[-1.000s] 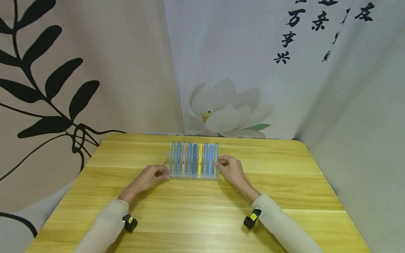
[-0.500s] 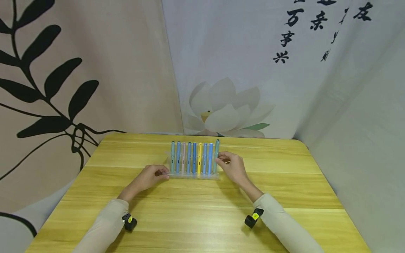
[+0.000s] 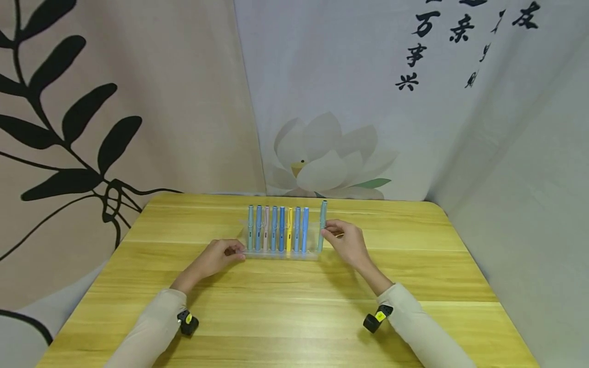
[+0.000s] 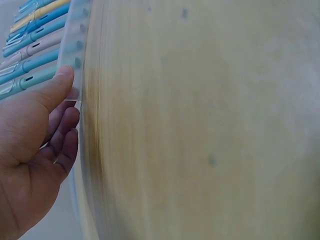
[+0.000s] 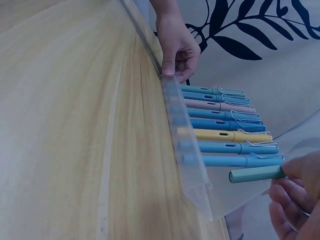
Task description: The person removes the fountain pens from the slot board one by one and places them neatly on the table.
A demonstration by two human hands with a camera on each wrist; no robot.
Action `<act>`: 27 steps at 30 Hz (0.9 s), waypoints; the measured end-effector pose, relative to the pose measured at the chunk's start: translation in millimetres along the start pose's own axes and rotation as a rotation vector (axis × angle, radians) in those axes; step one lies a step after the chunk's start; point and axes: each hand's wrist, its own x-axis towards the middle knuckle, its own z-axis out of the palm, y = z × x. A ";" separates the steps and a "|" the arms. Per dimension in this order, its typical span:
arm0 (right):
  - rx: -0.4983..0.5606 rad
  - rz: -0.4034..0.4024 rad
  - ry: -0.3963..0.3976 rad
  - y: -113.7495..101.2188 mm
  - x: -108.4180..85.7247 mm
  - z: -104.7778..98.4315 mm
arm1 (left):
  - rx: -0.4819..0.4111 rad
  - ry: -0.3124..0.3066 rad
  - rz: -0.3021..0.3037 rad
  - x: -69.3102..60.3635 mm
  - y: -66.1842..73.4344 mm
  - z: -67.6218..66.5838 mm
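Observation:
Several capped pens stand side by side in a clear plastic pen stand (image 3: pixel 281 256), among them a yellow pen (image 3: pixel 289 230) and a pink pen (image 3: pixel 266 227). My left hand (image 3: pixel 221 258) grips the stand's left end, with the thumb on its front lip in the left wrist view. At the right end, my right hand (image 3: pixel 347 241) pinches a pale green pen (image 3: pixel 323 214) between thumb and fingers. In the right wrist view that green pen (image 5: pixel 255 174) is out of the row, its lower end free of the front lip. Another green pen (image 3: pixel 250 227) stands at the row's left end.
The stand rests on a wooden table (image 3: pixel 276 317) near its back edge. Behind it hangs a curtain (image 3: pixel 322 76) printed with a lotus, leaves and characters. A small black camera (image 3: pixel 378 318) is worn at each wrist.
My right hand has lifted the pale green pen from the right end of the row and drawn it slightly up and to the right. The left hand keeps its hold on the stand.

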 end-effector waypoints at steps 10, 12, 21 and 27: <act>0.005 0.032 0.008 6.4 -6.6 -14.1 | 0.012 0.001 0.002 -0.3 -1.2 -0.1; 0.003 0.037 0.016 8.5 -7.9 -16.8 | 0.015 0.001 0.003 -0.2 -1.4 -0.1; -0.036 0.048 0.041 18.2 -14.3 -28.4 | 0.019 -0.004 0.001 0.0 -1.5 0.1; -0.052 0.089 0.053 22.7 -17.1 -36.6 | 0.023 -0.002 0.007 -0.5 -0.6 0.0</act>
